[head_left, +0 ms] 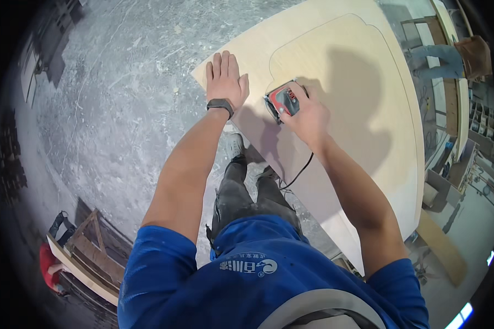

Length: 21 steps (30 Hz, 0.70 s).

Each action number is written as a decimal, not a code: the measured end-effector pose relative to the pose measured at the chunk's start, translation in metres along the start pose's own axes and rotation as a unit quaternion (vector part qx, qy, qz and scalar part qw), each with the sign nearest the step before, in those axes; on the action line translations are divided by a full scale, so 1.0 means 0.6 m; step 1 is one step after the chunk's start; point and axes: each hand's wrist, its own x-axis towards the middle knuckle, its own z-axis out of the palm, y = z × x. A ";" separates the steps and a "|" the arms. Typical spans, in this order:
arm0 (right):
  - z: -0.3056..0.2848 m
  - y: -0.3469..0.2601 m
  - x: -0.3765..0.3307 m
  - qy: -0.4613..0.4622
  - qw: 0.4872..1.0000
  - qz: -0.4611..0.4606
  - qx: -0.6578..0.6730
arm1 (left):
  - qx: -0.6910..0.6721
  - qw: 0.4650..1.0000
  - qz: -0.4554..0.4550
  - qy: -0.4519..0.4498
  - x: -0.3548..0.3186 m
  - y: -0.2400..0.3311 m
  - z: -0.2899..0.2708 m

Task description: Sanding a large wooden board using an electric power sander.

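A large pale wooden panel [406, 164] lies in front of me, with a thin curved outline [299, 34] on its surface. On the panel's left corner rests my left hand [225, 88], palm down, fingers stretched out, holding nothing. A dark band circles that wrist. My right hand [311, 118] is wrapped over a red and black electric sander [282, 103], which sits on the panel near its close edge. The hand covers part of the tool, and its underside is hidden. A black cord [300, 176] hangs from below my right wrist over the panel's near edge.
Grey, dust-marked concrete floor [115, 104] spreads to the left. A person in jeans [444, 60] stands by long boards at the far right. At lower left, a person in red [50, 266] is beside a wooden bench [96, 277]. Bins [484, 123] stand at right.
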 end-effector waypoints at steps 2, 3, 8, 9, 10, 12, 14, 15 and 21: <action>-0.001 -0.010 0.007 -0.008 0.999 0.032 -0.007 | -0.009 1.000 -0.001 0.006 0.005 0.001 -0.004; 0.003 -0.013 0.010 0.004 0.999 0.049 -0.003 | -0.013 1.000 -0.001 0.009 0.007 0.001 -0.006; 0.005 -0.055 0.031 0.031 0.986 0.160 0.023 | 0.010 1.000 0.004 0.002 0.015 -0.016 -0.003; 0.002 -0.061 0.035 0.030 0.979 0.196 0.033 | 0.020 1.000 0.002 -0.005 0.016 -0.022 -0.005; 0.002 -0.060 0.035 0.033 0.979 0.200 0.037 | 0.030 0.999 0.002 -0.013 0.018 -0.028 -0.007; 0.006 -0.052 0.029 0.093 0.963 0.247 0.053 | 0.041 0.999 0.006 -0.021 0.030 -0.046 -0.011; 0.009 -0.032 0.016 0.121 0.951 0.276 0.063 | 0.051 0.998 0.025 -0.021 0.051 -0.069 -0.018; 0.001 -0.011 0.004 0.128 0.947 0.281 0.088 | 0.056 0.998 0.032 -0.021 0.060 -0.078 -0.027; -0.016 0.061 -0.109 0.185 0.908 0.351 0.136 | 0.079 0.996 0.046 -0.025 0.113 -0.088 -0.047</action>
